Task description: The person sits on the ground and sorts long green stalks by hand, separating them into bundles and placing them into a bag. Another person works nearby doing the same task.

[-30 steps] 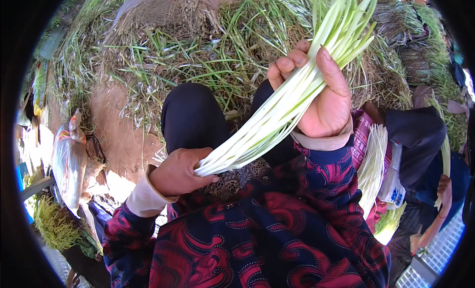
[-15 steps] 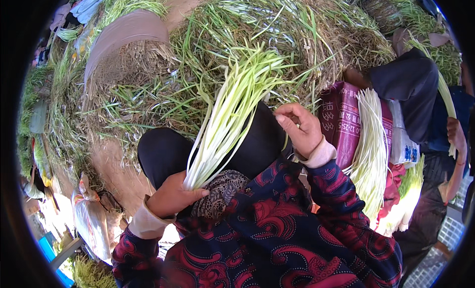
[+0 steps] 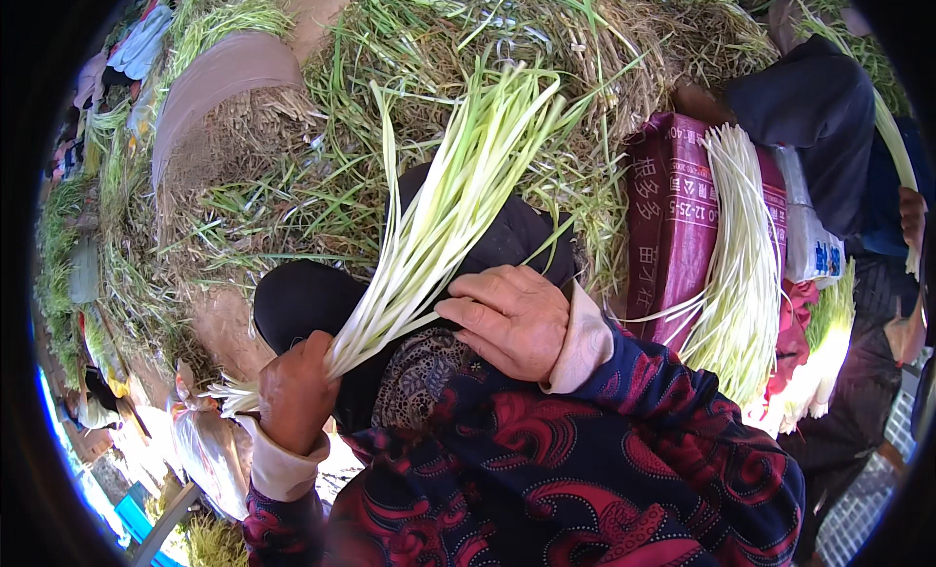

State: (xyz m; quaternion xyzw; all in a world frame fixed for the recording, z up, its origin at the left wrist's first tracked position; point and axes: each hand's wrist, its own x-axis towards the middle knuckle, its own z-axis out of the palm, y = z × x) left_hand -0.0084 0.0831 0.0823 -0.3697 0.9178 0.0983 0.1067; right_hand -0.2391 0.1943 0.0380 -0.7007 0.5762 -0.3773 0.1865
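A bunch of chives [image 3: 439, 211], pale green at the leafy ends and white at the stalks, lies slanted across my dark-clad knees. My left hand [image 3: 295, 391] is closed around it near the white ends, which stick out below the fist. My right hand [image 3: 512, 318] is beside the lower part of the bunch, back of the hand up, fingers stretched out and their tips touching the outer stalks. Its thumb is hidden. To the right, a larger pile of whitish chives [image 3: 736, 274] rests on a purple printed sack [image 3: 668, 226].
Cut grass and dry trimmings [image 3: 390, 70] heap up in front of me. At right another person's hand [image 3: 912, 216] holds long stalks near a dark trouser leg [image 3: 809, 128]. More chives [image 3: 824, 352] lie by red cloth [image 3: 795, 333]. A clear plastic bag [image 3: 210, 450] stands at left.
My right hand has come down and left onto the stalks. My left fist has lowered and turned, with white ends now showing below it. The bunch is spread more loosely.
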